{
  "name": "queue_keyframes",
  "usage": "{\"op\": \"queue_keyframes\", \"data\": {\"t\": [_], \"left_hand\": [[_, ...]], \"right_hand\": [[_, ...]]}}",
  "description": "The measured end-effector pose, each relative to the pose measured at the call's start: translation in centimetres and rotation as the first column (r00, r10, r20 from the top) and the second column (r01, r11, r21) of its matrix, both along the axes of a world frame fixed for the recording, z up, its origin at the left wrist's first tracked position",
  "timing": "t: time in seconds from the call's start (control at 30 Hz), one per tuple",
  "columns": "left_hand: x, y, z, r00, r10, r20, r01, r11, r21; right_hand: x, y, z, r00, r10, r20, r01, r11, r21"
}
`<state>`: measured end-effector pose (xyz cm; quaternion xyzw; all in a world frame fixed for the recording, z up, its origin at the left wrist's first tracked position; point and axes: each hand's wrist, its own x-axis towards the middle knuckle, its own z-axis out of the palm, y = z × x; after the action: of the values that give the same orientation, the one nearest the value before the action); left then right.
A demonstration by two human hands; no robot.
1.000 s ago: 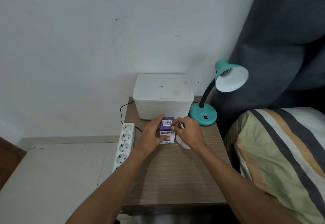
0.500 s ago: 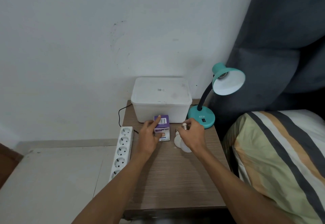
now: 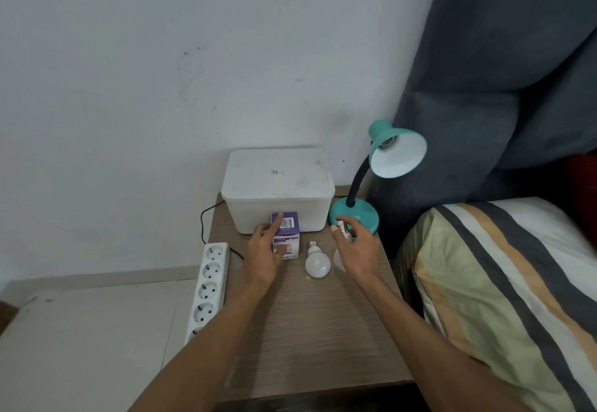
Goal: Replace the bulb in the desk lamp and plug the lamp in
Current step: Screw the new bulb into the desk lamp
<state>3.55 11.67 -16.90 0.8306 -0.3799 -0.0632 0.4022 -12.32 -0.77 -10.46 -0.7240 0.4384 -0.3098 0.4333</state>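
Observation:
A teal desk lamp stands at the back right of the wooden bedside table, its shade showing a socket with no bulb in it. My right hand holds a white bulb just in front of the lamp base, screw cap pointing away from me. A second white bulb lies on the table between my hands. My left hand grips a purple and white bulb box standing on the table.
A white lidded plastic bin sits against the wall behind the box. A white power strip hangs along the table's left edge with a black cord. A striped bed and dark headboard lie to the right.
My right hand has pulled away from the box to the right with a bulb, uncovering the second bulb on the table. The view has tilted up slightly.

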Motion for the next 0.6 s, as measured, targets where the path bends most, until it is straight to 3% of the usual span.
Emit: {"op": "queue_keyframes", "data": {"t": [0.13, 0.2, 0.4, 0.53, 0.6], "left_hand": [[-1.1, 0.7, 0.7, 0.992, 0.065, 0.107, -0.058, 0.996, -0.067], [-1.7, 0.8, 1.9, 0.975, 0.089, 0.203, -0.065, 0.99, -0.124], [-2.5, -3.3, 7.6, 0.839, -0.091, 0.536, 0.209, 0.964, -0.163], [-3.6, -8.6, 11.8, 0.766, -0.26, 0.588, 0.38, 0.921, -0.088], [-4.0, -11.0, 13.5, 0.742, -0.331, 0.583, 0.427, 0.904, -0.03]], "right_hand": [[-1.3, -0.7, 0.3, 0.993, -0.087, -0.074, 0.094, 0.991, 0.092], [-2.2, -1.6, 1.3, 0.988, -0.153, -0.032, 0.156, 0.981, 0.116], [-4.7, -5.5, 6.9, 0.933, -0.297, 0.205, 0.275, 0.953, 0.131], [-5.4, -7.5, 10.3, 0.869, -0.323, 0.375, 0.242, 0.938, 0.247], [-5.4, -8.4, 11.2, 0.893, -0.279, 0.353, 0.216, 0.954, 0.209]]}}
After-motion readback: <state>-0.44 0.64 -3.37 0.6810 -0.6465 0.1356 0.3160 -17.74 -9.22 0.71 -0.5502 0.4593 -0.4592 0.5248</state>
